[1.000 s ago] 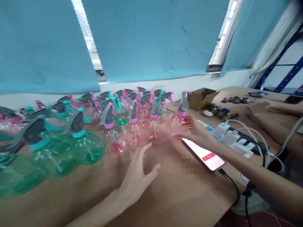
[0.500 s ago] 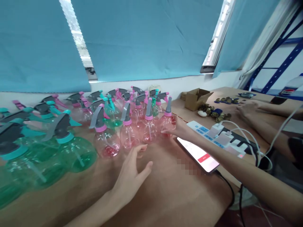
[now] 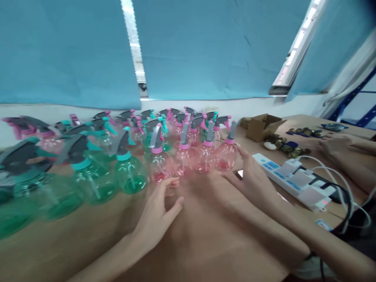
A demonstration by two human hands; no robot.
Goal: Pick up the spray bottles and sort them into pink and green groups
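Spray bottles with grey trigger heads fill the left and middle of the table. Nearest my hands are clear ones with pink collars and a little pink liquid, such as a pink spray bottle [image 3: 159, 166]. My left hand [image 3: 160, 209] hovers just in front of it, holding nothing, thumb and fingers apart. My right hand [image 3: 254, 176] is beside the rightmost pink spray bottle [image 3: 226, 156]. Its raised fingers are spread near that bottle's side; I cannot tell whether they touch it. Further left, a green spray bottle [image 3: 131, 176] has a turquoise collar.
A white power strip [image 3: 282, 178] with plugged chargers lies right of my right hand. Under that hand a phone [image 3: 240, 173] is mostly covered. Behind are an open cardboard box [image 3: 263, 127] and small brass-coloured parts [image 3: 289, 147]. Another person's hands [image 3: 337, 145] rest at the far right.
The view has swung left, so more green bottles show. My right hand has drawn back from the right end of the pink bottles, over the phone. My left hand stays open.
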